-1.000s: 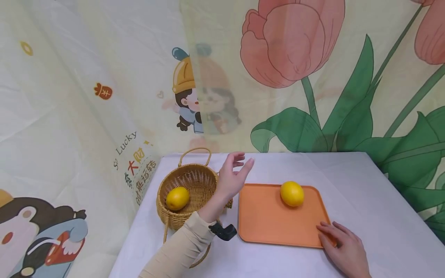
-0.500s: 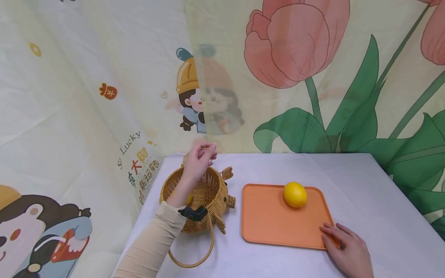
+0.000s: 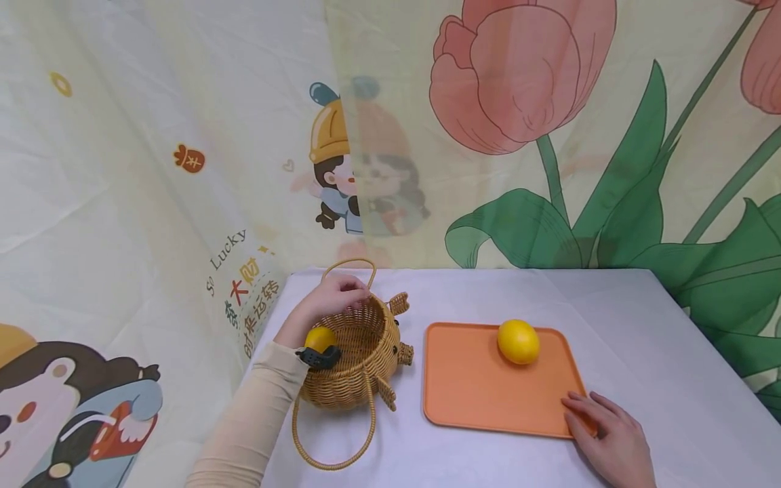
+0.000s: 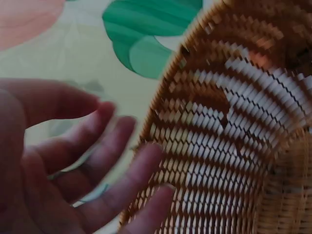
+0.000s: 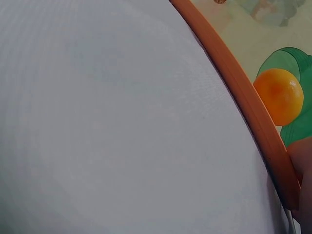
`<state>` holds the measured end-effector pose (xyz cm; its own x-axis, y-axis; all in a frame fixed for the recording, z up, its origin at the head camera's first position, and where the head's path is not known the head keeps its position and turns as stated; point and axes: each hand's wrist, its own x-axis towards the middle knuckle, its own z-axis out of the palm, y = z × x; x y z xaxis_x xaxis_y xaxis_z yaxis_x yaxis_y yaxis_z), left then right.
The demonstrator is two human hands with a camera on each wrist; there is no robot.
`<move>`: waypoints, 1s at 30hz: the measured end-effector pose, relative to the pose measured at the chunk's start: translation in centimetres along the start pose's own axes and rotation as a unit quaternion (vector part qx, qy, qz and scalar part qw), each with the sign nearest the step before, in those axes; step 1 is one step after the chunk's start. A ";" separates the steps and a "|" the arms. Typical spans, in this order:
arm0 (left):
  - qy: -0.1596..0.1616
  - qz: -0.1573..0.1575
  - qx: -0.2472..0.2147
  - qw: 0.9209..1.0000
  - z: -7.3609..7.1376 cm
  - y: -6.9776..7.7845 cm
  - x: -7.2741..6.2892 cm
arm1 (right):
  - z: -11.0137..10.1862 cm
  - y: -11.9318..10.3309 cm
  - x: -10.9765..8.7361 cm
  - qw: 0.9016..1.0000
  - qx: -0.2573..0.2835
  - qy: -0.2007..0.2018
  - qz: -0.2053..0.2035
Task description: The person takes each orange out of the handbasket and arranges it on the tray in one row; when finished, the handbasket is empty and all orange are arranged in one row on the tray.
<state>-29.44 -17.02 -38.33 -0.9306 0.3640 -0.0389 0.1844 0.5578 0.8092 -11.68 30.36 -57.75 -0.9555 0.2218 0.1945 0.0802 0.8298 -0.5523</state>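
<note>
as things lie, the work looks part done: one lemon (image 3: 320, 337) is inside the basket (image 3: 342, 391), toward its left side and partly hidden by the left wrist and the black device (image 3: 321, 358) on it, while a second lemon (image 3: 518, 341) lies on the tray (image 3: 476, 379), near the far edge and right of the middle, with neither hand on it. so of the two in view, one is in and one is out. the left hand (image 3: 337, 294) is at the far side of the basket, over the rim, with nothing in it: thumb tip and first fingertip come close together, maybe touching, and the other fingers are loosely spread. in the left wrist view some fingertips overlap the rim, but i cannot tell whether they touch it. the right hand (image 3: 613, 434) is at the tray's near right corner, thumb and fingers a little apart at the edge; the right wrist view cuts off most of them, so i cannot tell whether they pinch the tray or only rest on it. the tray lies flat on the table (image 3: 665, 339), near the basket but apart from it. the basket stands mouth up, its near handle (image 3: 332, 467) looped down in front. judging from this, placing the one lemon looks finished, and the second lemon is the part left undone.
</note>
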 end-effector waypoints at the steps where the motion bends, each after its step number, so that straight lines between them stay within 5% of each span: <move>1: -0.011 -0.008 0.020 1.000 -0.1 -0.4 0.0 | 0.1 0.0 0.0 1.000 0.000 -0.001 0.000; 5: -0.036 -0.042 0.103 0.993 -0.5 -1.8 0.2 | 0.2 0.0 -0.1 1.000 0.002 0.001 -0.001; 11: -0.045 -0.093 0.214 0.971 -0.4 -4.7 0.5 | 0.4 -0.1 -0.2 1.000 0.000 0.005 -0.004; 17: -0.056 -0.120 0.239 0.962 0.1 -6.5 0.2 | 0.3 0.0 -0.1 1.000 0.006 0.008 -0.016; 30: -0.101 -0.224 0.246 0.938 0.6 -5.7 -1.0 | 0.2 0.1 0.1 1.000 0.001 0.008 -0.018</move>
<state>-29.40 -20.12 -43.28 -0.8801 0.1162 -0.4603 -0.0416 0.9470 0.3185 -11.80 30.37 -58.00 -0.9532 0.1996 0.2272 0.0451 0.8367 -0.5459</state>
